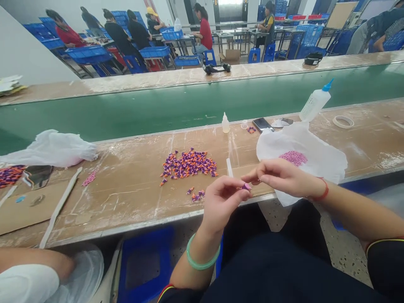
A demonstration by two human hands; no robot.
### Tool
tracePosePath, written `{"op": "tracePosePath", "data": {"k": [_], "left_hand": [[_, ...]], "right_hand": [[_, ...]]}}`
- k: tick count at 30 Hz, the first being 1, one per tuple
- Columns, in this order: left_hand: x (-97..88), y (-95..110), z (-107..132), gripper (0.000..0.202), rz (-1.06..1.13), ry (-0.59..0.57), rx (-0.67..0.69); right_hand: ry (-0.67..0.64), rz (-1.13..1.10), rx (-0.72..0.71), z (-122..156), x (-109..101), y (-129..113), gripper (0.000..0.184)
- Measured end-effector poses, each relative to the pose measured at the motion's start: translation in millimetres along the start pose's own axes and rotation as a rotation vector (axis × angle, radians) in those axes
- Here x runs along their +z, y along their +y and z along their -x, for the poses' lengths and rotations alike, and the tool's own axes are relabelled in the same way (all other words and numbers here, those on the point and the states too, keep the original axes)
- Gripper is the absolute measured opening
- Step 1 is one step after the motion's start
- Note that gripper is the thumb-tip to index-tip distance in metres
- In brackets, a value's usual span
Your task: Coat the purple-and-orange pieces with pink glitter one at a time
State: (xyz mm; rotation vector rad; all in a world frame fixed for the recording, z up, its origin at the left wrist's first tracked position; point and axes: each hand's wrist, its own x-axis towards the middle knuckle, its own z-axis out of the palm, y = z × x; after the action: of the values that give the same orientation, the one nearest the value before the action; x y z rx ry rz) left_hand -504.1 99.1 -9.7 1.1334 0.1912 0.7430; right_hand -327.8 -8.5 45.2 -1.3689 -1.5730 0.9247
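My left hand (222,202), with a green bangle at the wrist, pinches a small purple piece (246,187) between thumb and fingertips over the table's near edge. Close by on its right, my right hand (280,174) has thumb and fingers pressed together; whatever it holds is too small to make out. A pile of small purple-and-orange pieces (189,164) lies on the table left of the hands, with a few loose ones (198,196) nearer me. Just behind my fingers lies a white stick (229,167). Pink beads (294,158) rest on a white sheet (328,153) behind my right hand.
A small dropper bottle (225,124), a phone (263,124), a large blue-tipped bottle (314,104) and a tape roll (343,122) stand or lie farther back. Beyond runs a green belt (158,111). Another person's arm (34,261) is at lower left, below a plastic bag (53,147).
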Motion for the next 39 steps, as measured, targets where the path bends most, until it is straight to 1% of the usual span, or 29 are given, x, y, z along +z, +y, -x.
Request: {"op": "tracePosePath", "data": {"k": [3,6,9,12,19,22,29,34,39], "left_hand": [[12.7,4.1,-1.2,0.009,0.034,-0.044,0.016],[21.4,5.0,-1.7,0.009,0.033,-0.053,0.036],[27.6,5.7,-1.6,0.011,-0.007,-0.046,0.061],[31.4,6.7,-0.6,0.012,-0.036,-0.036,0.073],[32.9,6.9,1.4,0.019,-0.117,0.009,0.051],[32.9,6.9,1.1,0.019,-0.117,0.001,0.063],[32.7,6.2,-1.2,0.01,-0.061,-0.056,0.093],[32.3,4.1,-0.9,0.011,-0.087,-0.029,0.084],[31.9,1.5,0.2,0.015,-0.125,0.014,0.089]], "right_hand": [[0.041,0.107,-0.064,7.3,-1.3,-8.6,0.02],[0.084,0.219,-0.146,11.5,-3.8,-16.2,0.019],[0.118,0.227,-0.191,14.6,-4.1,-23.0,0.018],[0.128,0.225,-0.193,17.4,-2.7,-27.4,0.015],[0.13,0.268,-0.192,20.3,-1.8,-30.8,0.013],[0.128,0.276,-0.177,20.2,-1.8,-31.8,0.013],[0.131,0.291,-0.147,20.6,-1.6,-32.0,0.011],[0.131,0.32,-0.148,19.8,-1.8,-32.5,0.012],[0.102,0.343,-0.138,19.1,-2.6,-36.2,0.013]]}}
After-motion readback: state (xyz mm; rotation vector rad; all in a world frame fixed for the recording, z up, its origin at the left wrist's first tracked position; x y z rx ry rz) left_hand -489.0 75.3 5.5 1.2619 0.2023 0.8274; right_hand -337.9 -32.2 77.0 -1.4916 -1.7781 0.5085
